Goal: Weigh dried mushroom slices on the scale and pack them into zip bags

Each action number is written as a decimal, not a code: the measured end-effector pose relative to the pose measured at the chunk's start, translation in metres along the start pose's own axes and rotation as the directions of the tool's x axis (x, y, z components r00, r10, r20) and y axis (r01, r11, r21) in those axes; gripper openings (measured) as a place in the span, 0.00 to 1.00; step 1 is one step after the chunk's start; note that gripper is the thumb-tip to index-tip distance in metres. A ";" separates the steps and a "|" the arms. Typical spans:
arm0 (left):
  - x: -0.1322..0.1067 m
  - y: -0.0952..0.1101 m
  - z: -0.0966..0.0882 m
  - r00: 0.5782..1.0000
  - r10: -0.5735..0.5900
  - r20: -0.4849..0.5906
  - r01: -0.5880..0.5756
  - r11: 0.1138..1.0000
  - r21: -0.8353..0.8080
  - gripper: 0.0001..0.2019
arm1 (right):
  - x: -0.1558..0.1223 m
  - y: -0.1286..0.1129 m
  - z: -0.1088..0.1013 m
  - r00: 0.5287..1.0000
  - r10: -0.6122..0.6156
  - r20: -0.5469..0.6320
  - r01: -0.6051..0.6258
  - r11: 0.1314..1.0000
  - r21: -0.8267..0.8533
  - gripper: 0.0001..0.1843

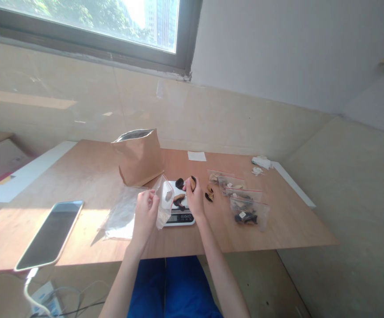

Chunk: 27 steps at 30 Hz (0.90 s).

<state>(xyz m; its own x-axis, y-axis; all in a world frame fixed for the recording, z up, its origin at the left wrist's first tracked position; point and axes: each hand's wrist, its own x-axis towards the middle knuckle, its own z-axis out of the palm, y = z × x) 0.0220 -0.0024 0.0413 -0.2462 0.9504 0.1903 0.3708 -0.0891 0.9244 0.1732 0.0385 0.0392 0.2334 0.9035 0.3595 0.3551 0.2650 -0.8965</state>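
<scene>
My left hand (148, 204) pinches the edge of a clear zip bag (164, 216) with a red seal line, which hangs open partly over a white digital kitchen scale (168, 185). Between the fingers of my right hand (194, 196) is a dark-capped, tan dried mushroom piece (193, 183), just above the scale. More dried mushroom pieces (179, 201) lie on the scale's plate. Two loose pieces (209, 193) rest on the table right of my right hand. The bag hides part of the scale's display.
Behind my left hand stands an open brown paper pouch (138, 159). Flat plastic bags (120, 216) lie left of the scale. Several filled, labelled zip bags (249, 210) overlap at the right. A phone (51, 234) charges at the left edge; white paper (196, 156) and crumpled tissue (261, 162) lie farther back.
</scene>
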 end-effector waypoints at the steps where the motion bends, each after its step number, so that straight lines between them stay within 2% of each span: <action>1: 0.000 -0.002 0.003 1.000 0.005 -0.004 -0.005 1.000 -0.008 0.10 | 0.001 -0.006 0.003 1.000 0.012 0.028 -0.013 1.000 0.014 0.09; 7: 0.000 -0.006 0.009 1.000 0.009 0.013 -0.008 0.999 -0.050 0.10 | 0.002 -0.034 0.019 0.961 0.111 0.254 -0.163 0.967 0.195 0.11; 9: -0.001 -0.002 0.007 1.000 0.013 0.021 -0.012 0.998 -0.058 0.11 | 0.000 -0.040 0.022 0.945 0.122 0.303 -0.173 0.974 0.146 0.11; 11: -0.002 0.004 0.004 1.000 0.017 0.017 -0.016 0.998 -0.056 0.12 | -0.001 -0.047 0.022 0.937 0.067 0.342 -0.074 0.997 0.009 0.08; 13: -0.003 0.008 0.000 1.000 0.003 -0.001 -0.003 0.999 -0.046 0.13 | -0.002 -0.055 0.019 0.906 -0.019 0.422 0.062 0.994 -0.089 0.07; 15: -0.004 0.010 -0.004 0.999 -0.037 -0.024 0.036 0.998 -0.042 0.14 | -0.005 -0.062 0.013 0.865 -0.108 0.490 0.170 0.982 -0.084 0.12; 16: -0.003 0.010 -0.006 0.998 -0.060 -0.034 0.059 0.997 -0.053 0.14 | -0.007 -0.064 0.010 0.860 -0.153 0.486 0.207 0.977 -0.059 0.13; 17: -0.003 0.009 -0.008 0.996 -0.083 -0.040 0.080 0.994 -0.072 0.15 | -0.011 -0.066 0.007 0.875 -0.191 0.445 0.230 0.973 -0.034 0.13; 20: 0.001 0.004 -0.013 0.988 -0.134 -0.071 0.121 0.979 -0.162 0.16 | -0.033 -0.058 0.001 0.961 -0.219 0.168 0.221 0.975 0.008 0.10; 22: 0.003 0.000 -0.017 0.982 -0.153 -0.110 0.127 0.969 -0.213 0.16 | -0.055 -0.044 0.002 0.978 -0.203 0.052 0.204 0.979 -0.003 0.10; 23: 0.004 -0.001 -0.019 0.979 -0.159 -0.128 0.128 0.966 -0.223 0.16 | -0.067 -0.035 0.005 0.973 -0.218 0.072 0.220 0.975 -0.026 0.10; 24: 0.005 -0.001 -0.020 0.976 -0.162 -0.144 0.126 0.966 -0.227 0.15 | -0.080 -0.027 0.008 0.960 -0.239 0.146 0.250 0.966 -0.062 0.10; 27: 0.006 -0.001 -0.024 0.975 -0.155 -0.161 0.118 0.970 -0.214 0.13 | -0.112 -0.006 0.023 0.871 -0.262 0.415 0.381 0.893 -0.237 0.13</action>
<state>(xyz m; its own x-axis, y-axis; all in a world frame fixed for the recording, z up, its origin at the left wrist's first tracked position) -0.0010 -0.0040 0.0496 -0.4411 0.8923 0.0958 0.1382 -0.0379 0.9897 0.1239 -0.0565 -0.0021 -0.2655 0.8576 0.4404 0.6208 0.5016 -0.6025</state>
